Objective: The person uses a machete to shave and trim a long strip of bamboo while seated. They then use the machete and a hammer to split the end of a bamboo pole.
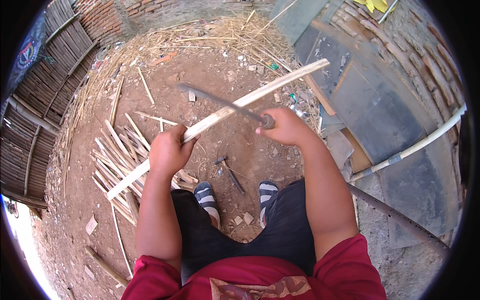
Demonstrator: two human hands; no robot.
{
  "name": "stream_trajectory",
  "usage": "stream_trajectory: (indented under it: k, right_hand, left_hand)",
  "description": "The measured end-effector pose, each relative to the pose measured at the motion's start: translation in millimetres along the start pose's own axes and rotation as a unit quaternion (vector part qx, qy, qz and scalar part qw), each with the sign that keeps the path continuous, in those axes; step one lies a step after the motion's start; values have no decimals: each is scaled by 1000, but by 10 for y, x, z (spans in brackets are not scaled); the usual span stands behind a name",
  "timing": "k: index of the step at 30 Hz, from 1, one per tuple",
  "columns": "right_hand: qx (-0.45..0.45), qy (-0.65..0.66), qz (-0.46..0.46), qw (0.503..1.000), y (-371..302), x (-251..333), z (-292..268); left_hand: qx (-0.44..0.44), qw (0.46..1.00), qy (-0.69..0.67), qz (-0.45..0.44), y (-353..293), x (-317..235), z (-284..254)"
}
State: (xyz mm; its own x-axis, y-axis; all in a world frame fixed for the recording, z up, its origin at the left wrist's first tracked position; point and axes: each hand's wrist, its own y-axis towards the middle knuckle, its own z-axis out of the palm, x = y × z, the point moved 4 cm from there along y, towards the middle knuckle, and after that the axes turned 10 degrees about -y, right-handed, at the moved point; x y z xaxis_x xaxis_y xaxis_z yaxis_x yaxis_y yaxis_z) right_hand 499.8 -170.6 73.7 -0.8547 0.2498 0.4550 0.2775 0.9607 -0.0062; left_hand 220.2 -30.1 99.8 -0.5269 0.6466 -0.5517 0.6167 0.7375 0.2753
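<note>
My left hand (169,150) is closed around a long pale strip of wood or bamboo (277,86), which slants from the lower left up to the far right. In my right hand (284,126) is the handle of a machete (205,95), its long dark blade slightly blurred and pointing to the far left. The blade crosses the strip about midway between my hands and the strip's far end; whether its edge touches the wood I cannot tell. On the dirt between my feet and below the strip lies a hammer (231,175) with a dark handle.
A heap of split strips (112,165) lies on the ground at the left. Dry straw (235,37) spreads along the far brick wall. Dark flat sheets (370,100) and a pale pipe (410,149) are at the right. A slatted bamboo wall (45,85) stands left.
</note>
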Motion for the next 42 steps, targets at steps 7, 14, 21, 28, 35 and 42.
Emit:
stream_trajectory:
  k: [7,14,21,28,35,42]
  right_hand:
    - [-58,78,161,982,-83,-449,-54]
    - [31,-52,-48,997,-50,232,-63]
    - [-122,107,171,972,-108,-774,-131]
    - [-11,-46,-46,998,-92,105,-58]
    - [-96,172,158,967,-69,-723,-98]
    - [-46,1,-14,999,-17,-83,62]
  left_hand:
    - [11,1000,22,-16,53,-5,8]
    - [28,999,2,-19,-25,-3,30]
    - [29,999,12,-38,63,41,-44]
    - [46,998,17,-39,11,-2,-12]
    - [4,1000,17,-8,61,23,-56]
    - [74,996,-22,-37,39,16,50]
